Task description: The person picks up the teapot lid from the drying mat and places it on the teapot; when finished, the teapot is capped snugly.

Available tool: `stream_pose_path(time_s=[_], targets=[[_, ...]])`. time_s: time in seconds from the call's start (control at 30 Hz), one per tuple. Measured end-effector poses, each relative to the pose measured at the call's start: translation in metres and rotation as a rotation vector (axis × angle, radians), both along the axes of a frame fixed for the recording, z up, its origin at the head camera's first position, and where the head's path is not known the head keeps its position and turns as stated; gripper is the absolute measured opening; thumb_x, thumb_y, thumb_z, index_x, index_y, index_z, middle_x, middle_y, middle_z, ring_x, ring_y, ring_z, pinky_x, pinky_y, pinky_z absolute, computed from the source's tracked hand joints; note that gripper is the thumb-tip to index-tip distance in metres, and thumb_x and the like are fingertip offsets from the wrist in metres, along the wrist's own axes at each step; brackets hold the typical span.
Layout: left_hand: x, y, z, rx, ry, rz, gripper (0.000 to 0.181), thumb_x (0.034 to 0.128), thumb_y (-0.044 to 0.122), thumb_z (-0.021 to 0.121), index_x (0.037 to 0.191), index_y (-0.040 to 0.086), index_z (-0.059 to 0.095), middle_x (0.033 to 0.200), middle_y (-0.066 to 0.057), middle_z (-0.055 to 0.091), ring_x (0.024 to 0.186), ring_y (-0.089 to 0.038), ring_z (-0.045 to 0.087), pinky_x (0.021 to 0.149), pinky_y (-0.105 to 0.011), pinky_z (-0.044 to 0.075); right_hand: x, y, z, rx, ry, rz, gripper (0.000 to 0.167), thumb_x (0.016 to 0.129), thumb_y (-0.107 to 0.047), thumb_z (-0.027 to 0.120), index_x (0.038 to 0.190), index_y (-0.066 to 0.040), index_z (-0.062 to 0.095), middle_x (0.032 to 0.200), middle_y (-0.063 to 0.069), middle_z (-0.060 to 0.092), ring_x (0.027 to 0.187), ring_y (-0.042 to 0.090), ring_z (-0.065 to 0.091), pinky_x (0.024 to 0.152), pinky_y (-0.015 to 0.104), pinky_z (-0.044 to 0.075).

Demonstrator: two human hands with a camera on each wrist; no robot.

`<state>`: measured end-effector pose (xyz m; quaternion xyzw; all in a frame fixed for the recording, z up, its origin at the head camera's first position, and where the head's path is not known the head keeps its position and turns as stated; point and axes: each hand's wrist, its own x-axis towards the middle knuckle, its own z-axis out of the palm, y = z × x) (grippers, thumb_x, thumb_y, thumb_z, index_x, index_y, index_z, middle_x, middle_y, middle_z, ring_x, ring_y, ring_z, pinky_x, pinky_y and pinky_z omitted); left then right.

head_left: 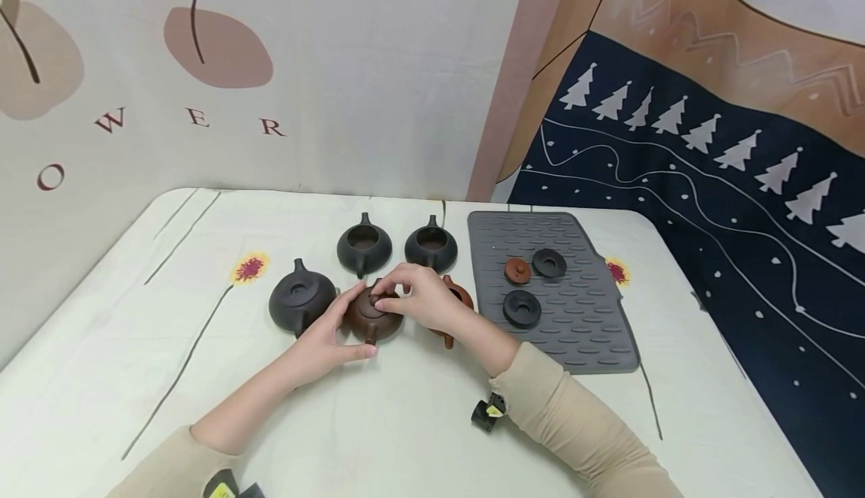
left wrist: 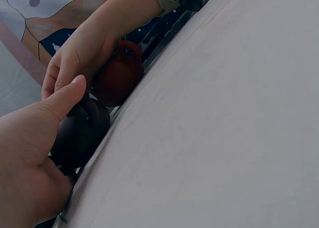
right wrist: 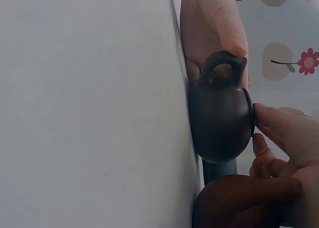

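A dark brown teapot (head_left: 378, 327) stands upright at the middle of the table, its handle toward me. My right hand (head_left: 420, 299) pinches the knob of its brown lid (head_left: 367, 304), which sits over the opening. Around the pot's left side lies my left hand (head_left: 329, 336), with its thumb by the handle (right wrist: 223, 58). The right wrist view shows the lid edge close against the pot's rim. An orange-brown teapot (head_left: 462, 292), partly hidden by my right hand and wrist, stands just right. A black lidded teapot (head_left: 302, 299) is beside my left fingers.
Two black teapots without lids, one at the left (head_left: 350, 256) and one at the right (head_left: 442, 255), stand behind. A grey ridged mat (head_left: 581, 333) at the right bears an orange-brown lid (head_left: 517, 271) and two black lids (head_left: 522, 309). Patterned cloths hang behind the table.
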<state>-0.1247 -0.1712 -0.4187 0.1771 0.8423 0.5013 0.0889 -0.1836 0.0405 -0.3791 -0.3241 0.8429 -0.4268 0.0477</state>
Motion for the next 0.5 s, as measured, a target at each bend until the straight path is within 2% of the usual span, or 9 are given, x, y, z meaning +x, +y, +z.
stream_pose_path(time_s=[0.3, 0.5], targets=[[0.0004, -0.0001, 0.0006, 0.004, -0.019, -0.001, 0.097, 0.0794, 0.029, 0.08, 0.153, 0.014, 0.018, 0.155, -0.017, 0.017, 0.138, -0.038, 0.024, 0.107, -0.055, 0.025, -0.0012, -0.0008, -0.0009, 0.035, 0.002, -0.01, 0.016, 0.085, -0.017, 0.075, 0.101, -0.016, 0.074, 0.088, -0.011, 0.062, 0.08, 0.01, 0.051, 0.071, 0.023, 0.042], [0.0009, 0.0011, 0.0027, 0.014, -0.012, 0.003, 0.098, 0.0788, 0.028, 0.081, 0.153, 0.012, 0.019, 0.155, -0.016, 0.019, 0.138, -0.038, 0.024, 0.107, -0.055, 0.025, 0.003, 0.008, 0.0064, 0.012, 0.015, -0.032, 0.017, 0.086, -0.019, 0.074, 0.103, -0.016, 0.073, 0.09, -0.007, 0.061, 0.085, 0.018, 0.053, 0.072, 0.026, 0.043]])
